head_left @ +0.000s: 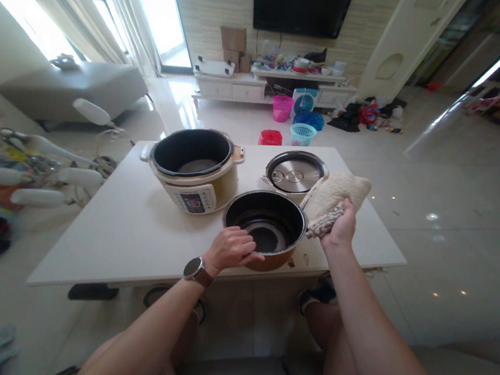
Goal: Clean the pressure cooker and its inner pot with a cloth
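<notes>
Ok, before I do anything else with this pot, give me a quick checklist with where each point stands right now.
1. Left hand on the pot: ok, fingers curled at its near-left rim.
2. Cloth secure in the right hand: ok, held bunched beside the pot's right side.
3. Lid off the cooker: ok, it lies steel underside up, beyond the pot.
4. Pot well in from the table edge: not ok, it is close to the near edge.
5. Pot's base flat on the table: cannot tell, the underside is hidden.
6. Pot's inside fully dry: cannot tell from this view.
</notes>
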Demonstrator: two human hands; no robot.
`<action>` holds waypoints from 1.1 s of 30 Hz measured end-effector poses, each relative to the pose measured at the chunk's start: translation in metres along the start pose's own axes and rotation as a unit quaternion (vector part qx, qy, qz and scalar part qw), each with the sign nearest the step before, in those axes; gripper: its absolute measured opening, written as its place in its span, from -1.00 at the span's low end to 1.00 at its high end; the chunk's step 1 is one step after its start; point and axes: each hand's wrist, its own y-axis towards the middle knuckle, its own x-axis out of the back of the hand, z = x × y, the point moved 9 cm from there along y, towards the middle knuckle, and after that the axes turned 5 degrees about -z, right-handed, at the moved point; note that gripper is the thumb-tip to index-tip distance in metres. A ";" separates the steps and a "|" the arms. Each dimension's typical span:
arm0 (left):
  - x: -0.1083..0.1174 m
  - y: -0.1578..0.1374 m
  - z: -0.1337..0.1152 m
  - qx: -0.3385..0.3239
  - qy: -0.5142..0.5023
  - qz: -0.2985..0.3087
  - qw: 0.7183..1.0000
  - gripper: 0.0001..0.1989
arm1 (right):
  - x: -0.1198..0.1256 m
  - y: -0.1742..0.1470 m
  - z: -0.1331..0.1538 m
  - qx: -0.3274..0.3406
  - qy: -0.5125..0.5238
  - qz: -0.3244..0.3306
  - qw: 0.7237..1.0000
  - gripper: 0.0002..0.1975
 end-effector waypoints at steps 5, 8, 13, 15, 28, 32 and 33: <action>-0.001 -0.009 -0.005 -0.019 -0.021 0.036 0.999 -0.49 | 0.003 0.000 0.016 0.041 0.002 -0.001 0.999 -0.48; -0.004 -0.012 -0.002 -0.011 -0.024 0.063 0.998 -0.50 | 0.002 0.000 0.022 0.061 -0.001 0.012 0.998 -0.45; -0.017 -0.018 0.005 0.014 -0.044 0.106 0.993 -0.51 | -0.001 -0.003 0.023 0.060 0.008 0.019 0.998 -0.48; -0.022 -0.022 0.008 0.025 -0.053 0.119 0.991 -0.52 | -0.002 -0.005 0.023 0.049 0.019 0.015 0.999 -0.49; -0.010 -0.018 0.059 0.351 -0.264 0.042 0.897 -0.63 | -0.012 -0.023 0.047 -0.057 0.102 0.122 0.986 -0.61; -0.026 -0.023 0.073 0.545 -0.516 -0.113 0.651 -0.37 | -0.024 -0.042 0.028 -0.134 -0.014 0.172 0.976 -0.60; -0.036 -0.021 0.068 0.568 -0.572 -0.105 0.582 -0.31 | -0.028 -0.049 0.020 -0.161 -0.055 0.191 0.967 -0.60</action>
